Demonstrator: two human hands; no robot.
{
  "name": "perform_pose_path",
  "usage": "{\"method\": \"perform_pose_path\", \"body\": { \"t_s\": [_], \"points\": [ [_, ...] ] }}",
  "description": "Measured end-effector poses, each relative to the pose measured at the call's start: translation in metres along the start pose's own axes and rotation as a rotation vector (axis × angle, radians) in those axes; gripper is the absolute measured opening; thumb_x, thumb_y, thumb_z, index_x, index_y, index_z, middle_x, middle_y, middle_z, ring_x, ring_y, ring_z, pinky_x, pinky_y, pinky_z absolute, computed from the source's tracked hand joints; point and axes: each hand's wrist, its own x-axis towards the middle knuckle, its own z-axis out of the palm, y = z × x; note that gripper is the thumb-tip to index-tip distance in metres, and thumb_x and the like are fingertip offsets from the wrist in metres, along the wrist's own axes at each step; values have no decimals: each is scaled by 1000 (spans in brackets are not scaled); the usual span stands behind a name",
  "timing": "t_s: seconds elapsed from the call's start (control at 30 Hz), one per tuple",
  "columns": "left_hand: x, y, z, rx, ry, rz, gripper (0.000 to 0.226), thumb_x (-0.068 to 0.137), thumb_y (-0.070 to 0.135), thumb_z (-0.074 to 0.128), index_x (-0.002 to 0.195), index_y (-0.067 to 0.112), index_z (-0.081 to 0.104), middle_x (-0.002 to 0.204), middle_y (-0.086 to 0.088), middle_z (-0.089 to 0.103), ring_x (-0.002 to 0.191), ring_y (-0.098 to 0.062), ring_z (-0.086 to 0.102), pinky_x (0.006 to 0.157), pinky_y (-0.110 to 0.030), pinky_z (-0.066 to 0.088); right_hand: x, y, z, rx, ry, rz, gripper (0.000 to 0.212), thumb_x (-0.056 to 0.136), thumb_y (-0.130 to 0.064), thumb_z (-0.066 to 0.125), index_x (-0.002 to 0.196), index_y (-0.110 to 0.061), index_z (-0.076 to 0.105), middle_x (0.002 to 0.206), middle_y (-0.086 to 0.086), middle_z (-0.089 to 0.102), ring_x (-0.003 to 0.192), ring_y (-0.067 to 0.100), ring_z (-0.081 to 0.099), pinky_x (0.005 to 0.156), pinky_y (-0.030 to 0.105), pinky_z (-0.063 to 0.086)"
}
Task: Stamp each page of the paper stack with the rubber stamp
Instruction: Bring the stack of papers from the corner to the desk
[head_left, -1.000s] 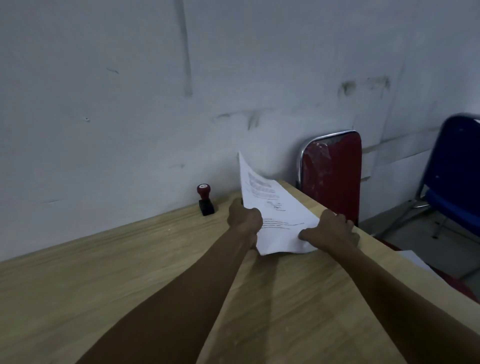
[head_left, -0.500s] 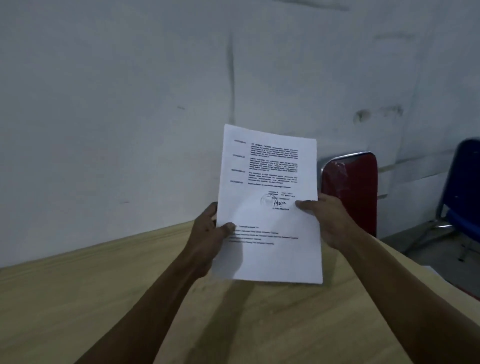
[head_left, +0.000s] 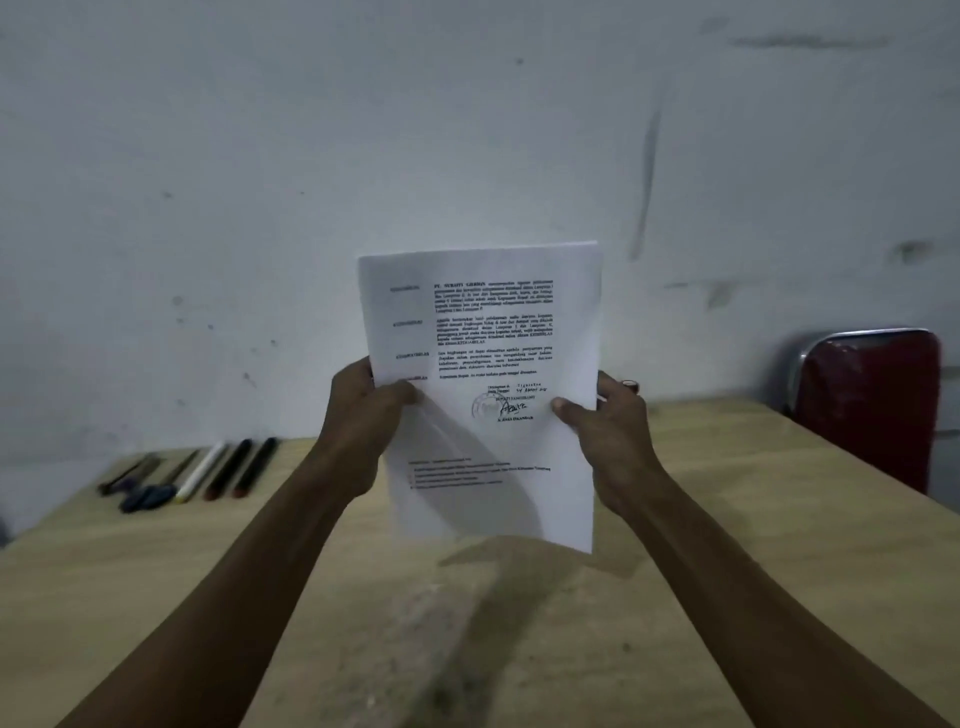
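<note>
Above the wooden worktop (head_left: 156, 597) we hold the paper stack (head_left: 488, 364) upright, printed page facing us. Our left hand (head_left: 363, 415) and right hand (head_left: 608, 421) pinch its 2 side edges, fingers (head_left: 566, 405) curled on the sheets, the rubber stamp (head_left: 630, 383) peeking behind the right hand.

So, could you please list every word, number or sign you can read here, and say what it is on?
Top page of the paper stack, first paragraph heading: "PT. SURATI" is a tentative reading; the rest is blurred.
Side labels, body paragraphs, date lines and the bottom list: too blurred to read.
Round stamp mark with a signature: illegible.
Pens on the table: no readable text.
</note>
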Motion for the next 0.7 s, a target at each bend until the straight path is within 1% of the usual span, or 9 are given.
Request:
{"method": "perform_pose_path", "body": {
  "t_s": [0.1,0.17,0.27,0.33,0.47,0.53,0.63,0.7],
  "points": [
    [-13,7,-28,15,55,23,37,83,-10,52,90,23,68,97,3,71,88,-21,65,74,-33,53,-16,5,28,44,-48,-4,32,88,13,59,100,-15,69,91,-2,75,82,17,73,76,28,60],
    [-22,9,-48,18,90,23,36,84,-10,52,89,22,68,95,5,71,85,-18,65,69,-30,51,-26,9,45,53,-73,-5,32,88,12,61,99,-16,69,92,-2,76,87,20,73,79,31,60],
    [-34,5,-74,24,116,11,35,84,-9,52,91,21,68,97,3,71,87,-19,66,70,-31,51,-41,16,64,53,-115,10,31,88,10,62,99,-18,70,96,0,76,91,22,73,81,35,59],
    [-40,-2,-86,29,119,-12,35,84,-8,52,93,21,69,99,2,72,89,-21,67,72,-33,53,-48,21,68,50,-138,21,31,88,10,62,101,-18,70,98,1,76,90,22,73,79,34,59],
    [-50,-20,-98,55,110,-86,31,82,-6,55,98,17,70,102,-3,73,92,-27,68,78,-41,55,-61,34,69,31,-148,66,29,86,9,65,99,-17,70,97,0,75,82,17,73,66,26,59],
    [-55,-28,-100,39,117,-108,32,82,-8,56,95,17,69,100,-3,73,91,-28,68,75,-39,55,-66,41,68,26,-142,90,30,84,10,66,96,-18,70,94,-1,76,78,14,73,63,24,58],
    [-59,-35,-98,5,123,-138,32,81,-10,57,92,18,68,98,-2,72,90,-27,67,70,-34,53,-71,48,67,-3,-147,115,30,84,11,66,98,-16,70,97,2,75,78,15,73,64,27,58],
    [-59,-37,-95,5,126,-149,31,82,-9,57,93,17,68,97,-3,72,89,-27,67,68,-34,53,-73,50,68,-32,-155,117,30,85,10,64,98,-17,69,97,0,75,76,13,73,63,26,58]
  ]
}}
